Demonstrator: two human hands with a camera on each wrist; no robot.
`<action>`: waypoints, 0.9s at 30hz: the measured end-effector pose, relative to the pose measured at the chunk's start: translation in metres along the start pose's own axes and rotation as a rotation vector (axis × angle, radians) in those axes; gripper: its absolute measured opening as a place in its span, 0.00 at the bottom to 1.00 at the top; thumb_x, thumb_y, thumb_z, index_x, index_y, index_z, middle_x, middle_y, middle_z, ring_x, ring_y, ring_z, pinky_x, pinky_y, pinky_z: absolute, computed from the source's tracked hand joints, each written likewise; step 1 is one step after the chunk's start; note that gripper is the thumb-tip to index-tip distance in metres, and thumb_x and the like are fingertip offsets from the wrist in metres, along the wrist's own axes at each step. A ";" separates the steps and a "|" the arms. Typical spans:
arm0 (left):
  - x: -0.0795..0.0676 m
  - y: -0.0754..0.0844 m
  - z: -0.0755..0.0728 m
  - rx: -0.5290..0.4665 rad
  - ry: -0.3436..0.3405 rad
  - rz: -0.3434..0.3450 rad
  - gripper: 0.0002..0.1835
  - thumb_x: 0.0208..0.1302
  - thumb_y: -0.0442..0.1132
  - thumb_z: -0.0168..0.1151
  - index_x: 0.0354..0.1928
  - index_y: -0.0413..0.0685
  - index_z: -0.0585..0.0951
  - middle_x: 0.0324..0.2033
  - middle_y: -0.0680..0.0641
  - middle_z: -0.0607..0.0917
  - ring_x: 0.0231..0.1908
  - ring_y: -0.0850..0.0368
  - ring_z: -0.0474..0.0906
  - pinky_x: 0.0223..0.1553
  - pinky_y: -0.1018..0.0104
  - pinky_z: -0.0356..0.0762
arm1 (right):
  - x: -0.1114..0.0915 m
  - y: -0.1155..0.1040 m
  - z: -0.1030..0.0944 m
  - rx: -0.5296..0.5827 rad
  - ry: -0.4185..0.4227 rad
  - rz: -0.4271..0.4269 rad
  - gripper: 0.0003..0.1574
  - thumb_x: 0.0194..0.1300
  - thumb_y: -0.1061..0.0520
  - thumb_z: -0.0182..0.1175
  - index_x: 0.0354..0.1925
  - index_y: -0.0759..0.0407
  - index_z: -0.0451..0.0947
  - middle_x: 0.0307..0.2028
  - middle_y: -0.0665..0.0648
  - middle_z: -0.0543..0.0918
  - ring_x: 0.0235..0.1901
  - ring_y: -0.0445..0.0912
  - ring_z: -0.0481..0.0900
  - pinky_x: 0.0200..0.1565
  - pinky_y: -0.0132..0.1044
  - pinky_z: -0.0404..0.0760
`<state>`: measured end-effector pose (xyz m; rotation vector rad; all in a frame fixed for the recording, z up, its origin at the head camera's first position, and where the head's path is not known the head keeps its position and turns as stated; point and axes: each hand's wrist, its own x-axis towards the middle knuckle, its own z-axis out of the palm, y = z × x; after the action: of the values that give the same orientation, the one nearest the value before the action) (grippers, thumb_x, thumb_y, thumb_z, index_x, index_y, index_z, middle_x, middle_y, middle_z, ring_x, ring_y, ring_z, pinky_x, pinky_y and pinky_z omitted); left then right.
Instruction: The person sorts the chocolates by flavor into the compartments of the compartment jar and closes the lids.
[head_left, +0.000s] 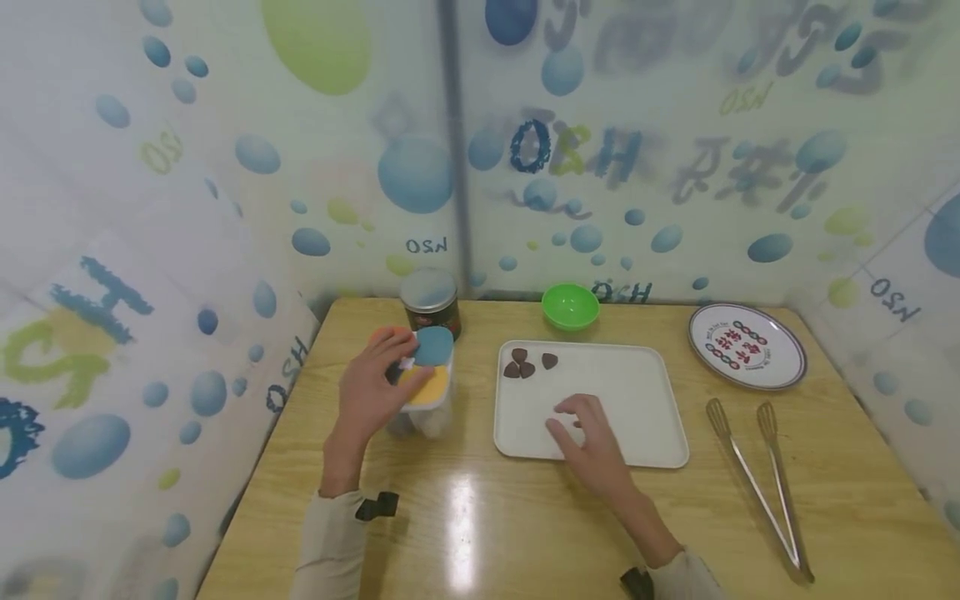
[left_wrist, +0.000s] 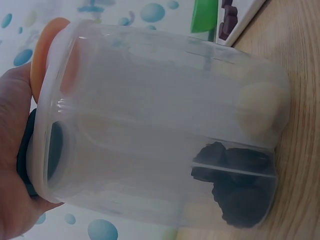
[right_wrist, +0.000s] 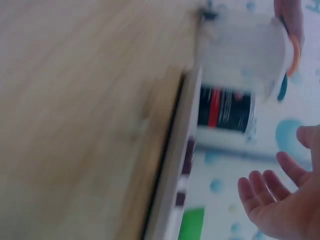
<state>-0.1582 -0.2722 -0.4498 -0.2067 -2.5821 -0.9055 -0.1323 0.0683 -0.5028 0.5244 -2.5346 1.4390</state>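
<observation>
A clear canister with orange, blue and yellow lid flaps stands at the left of the table. My left hand grips its lid from above, fingers and thumb spread over the flaps. Through the wall, the left wrist view shows dark lumps and a pale round piece at the bottom. My right hand hovers over the front of a white tray, fingers loosely bent and holding nothing. Several dark brown triangular pieces lie at the tray's back left; a small dark piece shows between thumb and fingers.
Behind the canister stands a dark tin with a silver lid. A green bowl sits behind the tray. To the right are a white patterned plate and open metal tongs. Walls border the table at back and sides.
</observation>
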 end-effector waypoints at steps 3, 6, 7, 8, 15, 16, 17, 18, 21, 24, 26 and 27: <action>0.000 -0.001 -0.001 0.005 0.016 0.020 0.31 0.56 0.56 0.73 0.58 0.47 0.83 0.62 0.48 0.81 0.70 0.47 0.69 0.68 0.46 0.68 | 0.019 -0.018 0.032 0.130 -0.076 -0.028 0.18 0.74 0.53 0.57 0.55 0.63 0.74 0.59 0.59 0.74 0.61 0.50 0.72 0.57 0.54 0.78; -0.002 -0.001 0.001 0.042 0.085 0.037 0.31 0.54 0.55 0.74 0.57 0.46 0.84 0.63 0.43 0.80 0.66 0.42 0.72 0.62 0.41 0.72 | 0.041 -0.035 0.060 0.277 -0.167 0.011 0.23 0.79 0.51 0.48 0.64 0.63 0.69 0.66 0.62 0.70 0.68 0.52 0.68 0.66 0.54 0.72; -0.003 -0.001 0.003 0.050 0.127 0.028 0.31 0.55 0.54 0.74 0.57 0.46 0.83 0.63 0.41 0.79 0.65 0.40 0.72 0.61 0.39 0.72 | 0.048 -0.039 0.069 0.323 -0.195 0.034 0.26 0.80 0.50 0.45 0.67 0.62 0.66 0.68 0.62 0.69 0.69 0.53 0.67 0.67 0.54 0.70; -0.005 -0.001 0.005 0.046 0.180 0.009 0.30 0.56 0.53 0.73 0.57 0.45 0.83 0.63 0.39 0.77 0.64 0.38 0.72 0.59 0.37 0.72 | 0.055 -0.043 0.077 0.358 -0.216 0.060 0.28 0.81 0.47 0.43 0.69 0.61 0.64 0.69 0.61 0.68 0.70 0.54 0.66 0.69 0.53 0.68; -0.036 0.010 0.026 -0.440 0.455 -0.411 0.24 0.73 0.46 0.56 0.65 0.42 0.70 0.66 0.41 0.71 0.67 0.48 0.68 0.67 0.47 0.67 | 0.090 -0.052 0.124 0.476 -0.243 0.199 0.38 0.81 0.37 0.31 0.76 0.56 0.56 0.75 0.57 0.61 0.76 0.52 0.55 0.76 0.53 0.54; -0.042 0.011 0.029 -0.545 0.456 -0.470 0.25 0.75 0.48 0.54 0.67 0.43 0.67 0.67 0.43 0.70 0.68 0.52 0.67 0.69 0.50 0.65 | 0.092 -0.052 0.129 0.477 -0.248 0.195 0.38 0.81 0.38 0.30 0.77 0.57 0.54 0.76 0.58 0.59 0.77 0.53 0.53 0.76 0.54 0.51; -0.047 0.013 0.032 -0.634 0.456 -0.523 0.27 0.76 0.50 0.52 0.69 0.45 0.64 0.68 0.45 0.69 0.69 0.54 0.66 0.70 0.52 0.64 | 0.094 -0.052 0.132 0.483 -0.256 0.189 0.38 0.82 0.39 0.30 0.77 0.59 0.52 0.77 0.60 0.57 0.78 0.54 0.50 0.77 0.55 0.49; -0.051 0.015 0.034 -0.701 0.450 -0.570 0.28 0.77 0.52 0.49 0.70 0.47 0.61 0.70 0.48 0.67 0.70 0.57 0.64 0.72 0.53 0.62 | 0.096 -0.053 0.135 0.487 -0.265 0.182 0.38 0.82 0.41 0.29 0.77 0.62 0.50 0.77 0.63 0.54 0.78 0.56 0.48 0.77 0.57 0.47; -0.051 0.018 0.038 -0.826 0.432 -0.601 0.29 0.79 0.52 0.45 0.74 0.48 0.57 0.73 0.48 0.63 0.73 0.57 0.58 0.76 0.54 0.54 | 0.097 -0.054 0.139 0.492 -0.267 0.171 0.38 0.83 0.44 0.27 0.78 0.64 0.45 0.78 0.64 0.51 0.78 0.58 0.46 0.77 0.57 0.45; -0.046 0.019 0.040 -0.820 0.453 -0.616 0.27 0.80 0.52 0.41 0.74 0.51 0.58 0.74 0.47 0.63 0.74 0.55 0.57 0.77 0.54 0.51 | 0.096 -0.054 0.142 0.490 -0.251 0.181 0.38 0.83 0.43 0.27 0.79 0.62 0.43 0.79 0.62 0.50 0.78 0.57 0.46 0.77 0.55 0.46; -0.043 0.016 0.040 -0.801 0.468 -0.642 0.27 0.80 0.53 0.40 0.74 0.52 0.59 0.73 0.47 0.64 0.75 0.54 0.57 0.77 0.55 0.51 | 0.092 -0.054 0.145 0.483 -0.239 0.188 0.38 0.82 0.41 0.27 0.79 0.60 0.43 0.79 0.60 0.50 0.79 0.55 0.46 0.77 0.53 0.46; -0.043 0.013 0.041 -0.793 0.480 -0.652 0.26 0.80 0.52 0.39 0.74 0.52 0.61 0.73 0.47 0.65 0.74 0.54 0.58 0.77 0.56 0.51 | 0.090 -0.054 0.146 0.484 -0.236 0.190 0.38 0.82 0.41 0.28 0.79 0.59 0.43 0.79 0.59 0.49 0.79 0.54 0.46 0.78 0.52 0.46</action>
<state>-0.1286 -0.2367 -0.4888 0.6045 -1.7291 -1.9001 -0.1919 -0.1019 -0.5061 0.5623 -2.4500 2.2032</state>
